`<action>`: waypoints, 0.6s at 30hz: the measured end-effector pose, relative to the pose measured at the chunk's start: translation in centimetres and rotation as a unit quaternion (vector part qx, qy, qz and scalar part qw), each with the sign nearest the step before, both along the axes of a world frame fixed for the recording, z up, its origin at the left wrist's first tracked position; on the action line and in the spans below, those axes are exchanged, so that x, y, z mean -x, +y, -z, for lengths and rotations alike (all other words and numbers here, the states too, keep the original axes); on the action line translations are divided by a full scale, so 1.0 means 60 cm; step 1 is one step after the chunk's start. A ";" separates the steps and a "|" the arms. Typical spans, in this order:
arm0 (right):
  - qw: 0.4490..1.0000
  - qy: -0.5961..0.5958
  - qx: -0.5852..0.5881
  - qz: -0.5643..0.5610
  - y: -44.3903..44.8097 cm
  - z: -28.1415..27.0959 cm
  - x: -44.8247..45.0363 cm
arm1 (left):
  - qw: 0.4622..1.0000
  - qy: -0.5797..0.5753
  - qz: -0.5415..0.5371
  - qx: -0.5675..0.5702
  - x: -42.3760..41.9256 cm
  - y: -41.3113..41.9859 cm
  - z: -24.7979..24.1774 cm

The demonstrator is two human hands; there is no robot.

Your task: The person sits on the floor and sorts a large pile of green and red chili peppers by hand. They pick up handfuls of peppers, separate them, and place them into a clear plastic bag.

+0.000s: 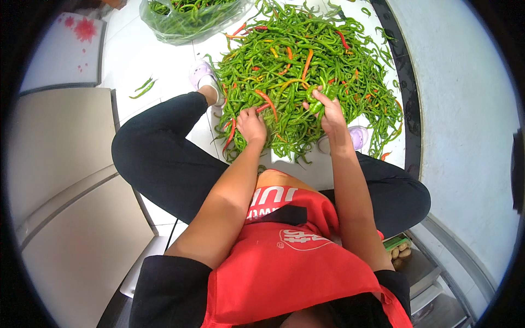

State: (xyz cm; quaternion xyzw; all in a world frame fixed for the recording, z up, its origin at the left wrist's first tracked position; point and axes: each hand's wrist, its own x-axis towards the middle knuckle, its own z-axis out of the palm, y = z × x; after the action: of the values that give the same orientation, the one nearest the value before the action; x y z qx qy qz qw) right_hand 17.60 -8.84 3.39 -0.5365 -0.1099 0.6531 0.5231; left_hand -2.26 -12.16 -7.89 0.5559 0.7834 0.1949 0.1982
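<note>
A wide heap of long green chili peppers (287, 53) covers the white floor tiles before me. Red and orange chilies lie scattered through it. My right hand (333, 117) is raised over the near right part of the heap. It grips several green chilies (318, 98), which stick out between thumb and fingers. At the near left edge, my left hand (251, 125) rests palm down with fingers bent into the heap, beside a red chili (267, 102). Its fingertips are partly hidden, so I cannot tell if they hold anything.
A clear plastic bag (192, 24) with more green chilies stands at the far left. Two loose chilies (143, 88) lie on the tiles. A refrigerator (69, 164) is on the left, a pale wall (463, 102) on the right. Potatoes (401, 252) sit behind my right arm.
</note>
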 end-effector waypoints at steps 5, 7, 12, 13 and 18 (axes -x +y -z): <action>0.999 -0.010 -0.017 -0.036 -0.002 0.000 -0.003 | 0.991 -0.078 -0.100 0.037 0.018 0.025 -0.014; 0.998 -0.024 -0.030 -0.047 -0.004 0.004 -0.005 | 0.928 -0.316 -0.187 0.054 0.007 0.031 -0.023; 0.999 0.002 -0.041 -0.035 -0.001 0.005 0.011 | 0.839 -0.462 -0.287 -0.025 0.041 0.018 0.014; 0.999 -0.005 -0.038 -0.031 -0.003 0.009 0.005 | 0.844 -0.442 -0.295 -0.075 0.041 0.014 0.022; 0.999 -0.030 0.003 -0.033 -0.007 0.017 -0.010 | 0.791 -0.476 -0.384 0.016 0.064 0.004 0.050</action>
State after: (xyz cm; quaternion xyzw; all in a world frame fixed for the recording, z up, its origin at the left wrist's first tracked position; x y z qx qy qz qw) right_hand 18.22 -9.29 2.37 -0.5535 -0.1415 0.6538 0.4961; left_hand -6.11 -11.91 -10.90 0.0426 0.7417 0.4823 0.4642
